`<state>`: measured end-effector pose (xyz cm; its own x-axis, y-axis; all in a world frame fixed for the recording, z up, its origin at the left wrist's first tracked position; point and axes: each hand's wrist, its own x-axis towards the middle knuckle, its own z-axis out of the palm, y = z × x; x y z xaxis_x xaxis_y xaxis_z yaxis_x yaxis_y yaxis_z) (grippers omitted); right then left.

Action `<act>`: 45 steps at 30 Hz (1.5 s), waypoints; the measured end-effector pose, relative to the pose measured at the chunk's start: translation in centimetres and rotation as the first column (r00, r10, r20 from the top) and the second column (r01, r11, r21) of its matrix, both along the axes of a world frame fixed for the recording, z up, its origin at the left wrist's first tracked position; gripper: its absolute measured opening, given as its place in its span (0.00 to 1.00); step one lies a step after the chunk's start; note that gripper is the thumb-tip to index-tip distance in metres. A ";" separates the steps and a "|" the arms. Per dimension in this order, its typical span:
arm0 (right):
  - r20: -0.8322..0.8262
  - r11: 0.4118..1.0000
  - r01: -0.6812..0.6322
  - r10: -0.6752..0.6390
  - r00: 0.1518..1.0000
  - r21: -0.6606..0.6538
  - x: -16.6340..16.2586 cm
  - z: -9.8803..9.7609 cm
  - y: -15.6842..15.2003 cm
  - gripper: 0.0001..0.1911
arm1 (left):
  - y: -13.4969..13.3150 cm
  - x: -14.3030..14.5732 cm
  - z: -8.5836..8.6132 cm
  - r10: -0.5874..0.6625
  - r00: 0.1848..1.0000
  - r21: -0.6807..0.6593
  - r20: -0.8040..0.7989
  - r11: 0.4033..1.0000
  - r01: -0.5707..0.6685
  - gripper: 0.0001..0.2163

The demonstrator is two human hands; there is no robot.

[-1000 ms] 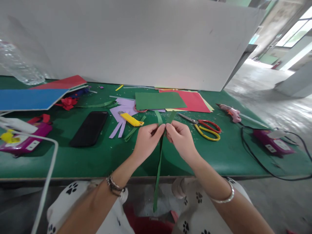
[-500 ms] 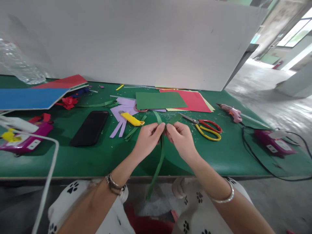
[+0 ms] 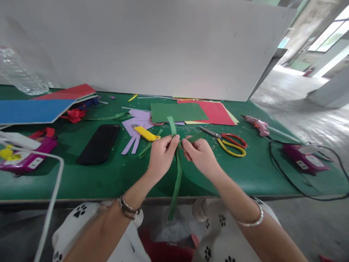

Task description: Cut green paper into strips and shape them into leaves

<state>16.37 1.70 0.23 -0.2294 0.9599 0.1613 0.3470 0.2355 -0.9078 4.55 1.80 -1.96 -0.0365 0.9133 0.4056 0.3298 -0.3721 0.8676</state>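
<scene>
A long green paper strip (image 3: 177, 178) hangs from my left hand (image 3: 164, 152), pinched between thumb and fingers. Its upper end stands up above the hand, and its lower end dangles past the table edge. My right hand (image 3: 198, 151) is closed close beside it, holding another green strip (image 3: 195, 137) whose end sticks out behind the fingers. Whether the two strips are joined is hidden by the fingers. Just left of my left hand lies a yellow utility knife (image 3: 146, 133) on cut purple paper (image 3: 132, 125). Scissors (image 3: 230, 141) with red and yellow handles rest right of my right hand.
Green paper (image 3: 177, 112) and red paper (image 3: 218, 113) lie at the back before a white board (image 3: 152, 47). A black phone (image 3: 99, 144) is left; a hot glue gun (image 3: 256, 124) is right. Purple power strips (image 3: 305, 160) with cables stand at both sides.
My hands have moved slightly apart, with a small gap between the fingertips. More of the upper strip shows above my left hand, and its hanging end has swung a little right.
</scene>
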 end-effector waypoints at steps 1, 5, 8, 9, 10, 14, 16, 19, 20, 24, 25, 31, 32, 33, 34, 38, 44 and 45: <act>0.011 1.000 0.008 -0.008 1.000 0.010 -0.1 0.0 -0.1 0.23 | 0.0 0.0 0.0 0.018 1.000 -0.006 0.017 1.000 -0.018 0.17; -0.055 0.998 0.067 -0.066 0.996 0.006 -0.2 -0.1 0.0 0.21 | 0.1 -0.1 0.2 -0.070 0.997 -0.110 0.039 0.991 0.073 0.16; -0.179 0.994 0.112 -0.110 0.978 -0.002 -0.1 -0.4 0.3 0.18 | 0.3 0.0 0.2 -0.224 0.974 -0.198 0.024 0.954 0.224 0.16; -0.204 0.993 0.120 -0.120 0.972 -0.009 0.0 -0.5 0.3 0.18 | 0.3 0.0 0.3 -0.261 0.965 -0.213 0.026 0.942 0.260 0.16; -0.214 0.992 0.126 -0.127 0.969 -0.019 0.0 -0.5 0.4 0.19 | 0.3 0.1 0.3 -0.284 0.958 -0.217 0.030 0.934 0.283 0.15; -0.135 0.996 0.093 -0.094 0.986 -0.010 0.1 0.0 0.1 0.17 | 0.2 0.1 0.2 -0.256 0.966 -0.143 0.033 0.956 0.258 0.15; -0.112 0.997 0.082 -0.082 0.990 -0.010 0.1 0.3 -0.1 0.15 | 0.2 0.2 0.1 -0.215 0.977 -0.087 0.017 0.973 0.215 0.15; -0.129 0.996 0.066 -0.074 0.989 -0.065 0.1 0.5 -0.2 0.13 | 0.2 0.2 0.1 -0.191 0.981 -0.084 0.027 0.978 0.193 0.15; -0.141 0.995 0.054 -0.065 0.988 -0.082 0.1 0.5 -0.3 0.12 | 0.2 0.2 0.0 -0.190 0.981 -0.096 0.042 0.976 0.193 0.15; -0.202 0.993 0.016 -0.041 0.979 -0.120 0.0 0.3 -0.1 0.13 | 0.1 0.3 0.1 -0.174 0.983 -0.112 0.066 0.977 0.181 0.17; -0.207 0.992 0.014 -0.040 0.977 -0.126 0.0 0.3 -0.1 0.15 | 0.1 0.3 0.1 -0.166 0.984 -0.101 0.056 0.980 0.171 0.17; -0.257 0.987 0.013 -0.055 0.965 -0.161 -0.1 0.2 -0.1 0.16 | 0.0 0.4 0.0 -0.095 0.995 0.004 -0.010 0.995 0.095 0.18; -0.267 0.986 0.005 -0.049 0.962 -0.164 -0.1 0.2 -0.1 0.15 | 0.0 0.4 -0.1 -0.080 0.997 0.021 -0.014 0.997 0.081 0.18; -0.275 0.986 -0.002 -0.044 0.961 -0.165 -0.2 0.2 -0.1 0.15 | 0.0 0.4 -0.1 -0.068 0.998 0.037 -0.019 0.997 0.069 0.18; -0.280 0.986 -0.005 -0.043 0.959 -0.166 -0.2 0.2 -0.2 0.15 | -0.1 0.4 -0.1 -0.057 0.998 0.054 -0.024 0.997 0.059 0.18; -0.311 0.985 -0.007 -0.048 0.949 -0.173 -0.5 -0.1 -0.3 0.15 | -0.2 0.3 0.1 -0.007 1.000 0.101 -0.024 0.995 0.010 0.17; -0.363 0.989 0.030 -0.081 0.928 -0.144 -0.8 -0.7 -0.3 0.14 | -0.1 0.2 0.1 -0.043 0.999 0.018 0.005 0.999 0.043 0.17; -0.377 0.989 0.056 -0.104 0.920 -0.135 -0.8 -0.6 -0.3 0.14 | 0.0 0.2 0.1 -0.072 0.997 -0.001 -0.005 0.997 0.072 0.17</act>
<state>15.53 1.44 -0.41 -0.0950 0.9900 0.1043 -0.0185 0.1030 -0.9945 4.73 1.80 -1.89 0.0316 0.9138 0.4050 0.3060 -0.3946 0.8664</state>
